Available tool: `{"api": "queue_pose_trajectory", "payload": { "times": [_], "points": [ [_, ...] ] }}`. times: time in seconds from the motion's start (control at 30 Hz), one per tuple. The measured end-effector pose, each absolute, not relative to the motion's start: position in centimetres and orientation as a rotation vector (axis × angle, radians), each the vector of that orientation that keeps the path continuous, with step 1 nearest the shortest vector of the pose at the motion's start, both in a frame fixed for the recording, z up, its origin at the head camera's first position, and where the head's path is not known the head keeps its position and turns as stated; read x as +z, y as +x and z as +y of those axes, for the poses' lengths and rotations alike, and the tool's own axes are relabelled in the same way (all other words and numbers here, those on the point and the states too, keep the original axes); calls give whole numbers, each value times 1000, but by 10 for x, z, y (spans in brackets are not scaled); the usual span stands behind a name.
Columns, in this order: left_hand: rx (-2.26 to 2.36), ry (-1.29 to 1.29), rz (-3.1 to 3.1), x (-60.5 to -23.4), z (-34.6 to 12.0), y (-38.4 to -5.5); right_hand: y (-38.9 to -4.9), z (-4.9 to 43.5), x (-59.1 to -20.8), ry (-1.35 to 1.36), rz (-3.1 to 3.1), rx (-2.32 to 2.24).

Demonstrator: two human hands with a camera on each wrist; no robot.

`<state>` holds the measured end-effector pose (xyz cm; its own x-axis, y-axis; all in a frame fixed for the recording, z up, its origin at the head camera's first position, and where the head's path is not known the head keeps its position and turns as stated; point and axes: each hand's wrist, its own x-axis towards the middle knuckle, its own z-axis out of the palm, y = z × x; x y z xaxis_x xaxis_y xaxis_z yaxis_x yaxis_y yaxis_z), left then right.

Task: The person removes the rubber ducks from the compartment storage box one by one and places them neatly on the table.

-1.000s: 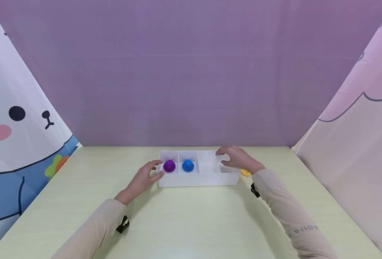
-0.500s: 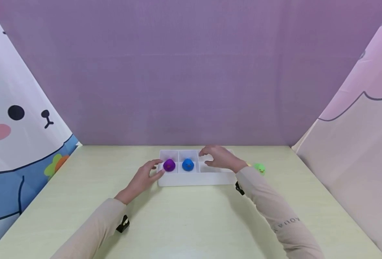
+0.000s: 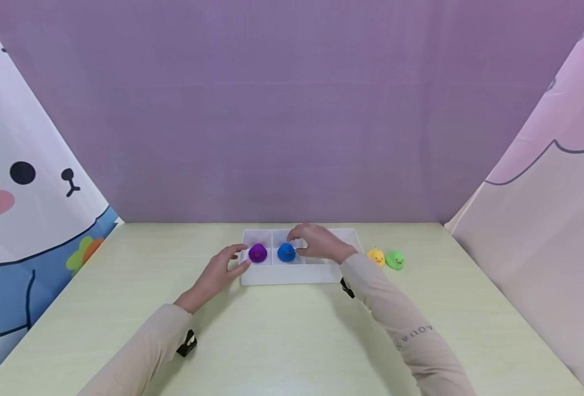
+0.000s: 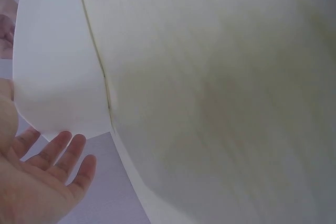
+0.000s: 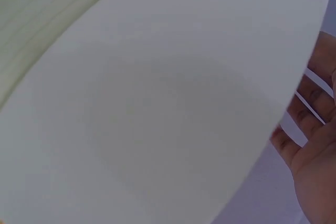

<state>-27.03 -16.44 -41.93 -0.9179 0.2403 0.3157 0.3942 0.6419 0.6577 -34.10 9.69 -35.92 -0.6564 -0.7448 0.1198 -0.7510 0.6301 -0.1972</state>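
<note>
A white divided box point(image 3: 292, 276) stands on the table in the head view. Its leftmost compartment holds a purple rubber duck point(image 3: 257, 253), and a blue rubber duck point(image 3: 286, 252) sits in the one beside it. At the box's left end is my left hand point(image 3: 217, 273), thumb and index fingertips right at the rim; the left wrist view shows its loosely bent fingers point(image 4: 62, 153) by the end wall point(image 4: 58, 114). My right hand point(image 3: 318, 242) reaches over the box from the right, thumb and index finger spread beside the blue duck. The right wrist view shows that hand point(image 5: 315, 166) beyond the front wall point(image 5: 173, 103).
Just right of the box, a yellow rubber duck point(image 3: 376, 257) and a green rubber duck point(image 3: 395, 259) stand side by side on the pale wooden table point(image 3: 282, 341). A purple cloth point(image 3: 292, 110) hangs behind, with printed cloths point(image 3: 34, 231) at the sides.
My right hand has moved left across the box from its right end to the blue duck, uncovering the yellow and green ducks. The left hand has stayed at the left end.
</note>
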Motion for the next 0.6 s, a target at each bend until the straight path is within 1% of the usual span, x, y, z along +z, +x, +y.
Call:
{"api": "queue_pose_trajectory", "payload": {
  "times": [0.6],
  "points": [
    [-1126, -516, -2665, -418, -164, -269, -351, 79, -374, 1174, -2918, 301]
  ]
}}
